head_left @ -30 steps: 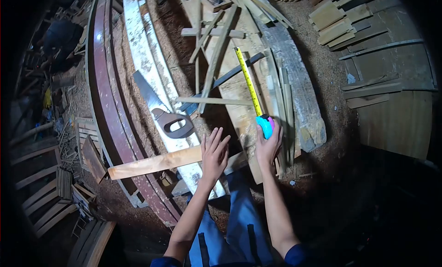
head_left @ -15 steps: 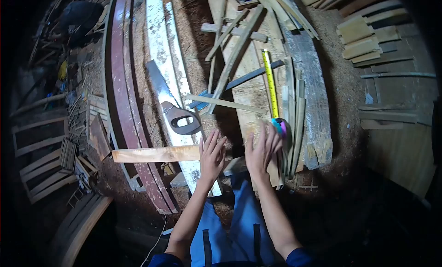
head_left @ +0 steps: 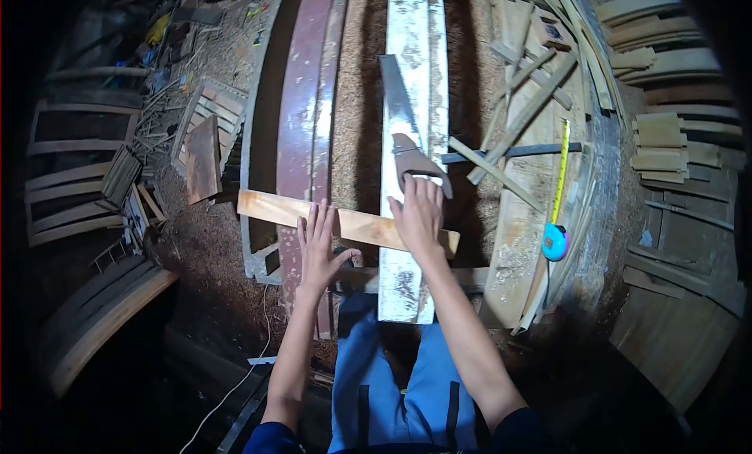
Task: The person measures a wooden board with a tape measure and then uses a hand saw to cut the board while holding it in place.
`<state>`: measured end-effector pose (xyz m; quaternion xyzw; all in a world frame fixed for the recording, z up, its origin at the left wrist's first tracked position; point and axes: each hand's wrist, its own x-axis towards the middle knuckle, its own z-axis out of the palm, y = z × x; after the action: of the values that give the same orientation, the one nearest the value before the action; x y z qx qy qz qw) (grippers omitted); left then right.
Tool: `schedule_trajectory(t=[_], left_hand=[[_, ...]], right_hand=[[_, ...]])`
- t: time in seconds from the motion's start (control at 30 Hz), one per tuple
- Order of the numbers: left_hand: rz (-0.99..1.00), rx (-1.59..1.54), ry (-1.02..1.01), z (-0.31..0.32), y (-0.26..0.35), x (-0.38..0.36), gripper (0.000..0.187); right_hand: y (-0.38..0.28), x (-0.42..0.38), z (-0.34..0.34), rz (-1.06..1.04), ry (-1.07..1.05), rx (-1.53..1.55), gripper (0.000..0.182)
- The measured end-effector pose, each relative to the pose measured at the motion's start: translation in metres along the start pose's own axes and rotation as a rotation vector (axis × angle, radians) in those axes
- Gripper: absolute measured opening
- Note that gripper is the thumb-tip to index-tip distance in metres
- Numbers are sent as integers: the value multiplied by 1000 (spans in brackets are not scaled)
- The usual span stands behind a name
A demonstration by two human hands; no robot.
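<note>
A light wooden board (head_left: pixel 352 224) lies crosswise over the maroon beam (head_left: pixel 300 133) and the white, paint-worn beam (head_left: pixel 399 285). My left hand (head_left: pixel 317 242) rests on the board with its fingers spread. Over the white beam, my right hand (head_left: pixel 421 217) has its fingertips at the handle of the handsaw (head_left: pixel 403 109); whether they grip it is unclear. The saw lies along the beam, blade pointing away from me. To the right, a blue tape measure (head_left: pixel 554 242) has its yellow tape (head_left: pixel 562 172) pulled out over a wide plank (head_left: pixel 513 242).
Loose sticks (head_left: pixel 525 117) lie across the wide plank on the right. Stacked curved wood pieces (head_left: pixel 658 141) stand at the far right. Slatted wooden frames (head_left: pixel 78 172) and a leaning brown board (head_left: pixel 202 160) are on the left. A pale cable (head_left: pixel 254 368) trails over the floor.
The view has swung left. My left hand has moved left onto the board, and my right hand has gone from beside the tape measure to the saw handle.
</note>
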<state>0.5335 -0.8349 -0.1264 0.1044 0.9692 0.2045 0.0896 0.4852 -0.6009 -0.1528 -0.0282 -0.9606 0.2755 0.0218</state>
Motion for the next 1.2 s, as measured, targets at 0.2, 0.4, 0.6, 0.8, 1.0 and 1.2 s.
schedule_trajectory(t=[0.2, 0.4, 0.6, 0.8, 1.0, 1.2], left_hand=[[290, -119, -20, -10, -56, 34, 83], [327, -217, 109, -11, -68, 51, 85], [391, -390, 222, -29, -83, 144, 76], [452, -300, 187, -34, -89, 171, 87], [373, -383, 167, -30, -86, 203, 99], [279, -664, 177, -54, -67, 228, 79]], right_hand=[[-27, -2, -9, 80, 73, 18, 28], [-85, -61, -20, 371, 162, 399, 28], [-151, -82, -14, 544, 325, 518, 30], [-181, -48, -20, 592, 393, 666, 34], [-187, -31, -17, 646, 312, 748, 33], [-186, -13, -4, 688, 254, 842, 34]])
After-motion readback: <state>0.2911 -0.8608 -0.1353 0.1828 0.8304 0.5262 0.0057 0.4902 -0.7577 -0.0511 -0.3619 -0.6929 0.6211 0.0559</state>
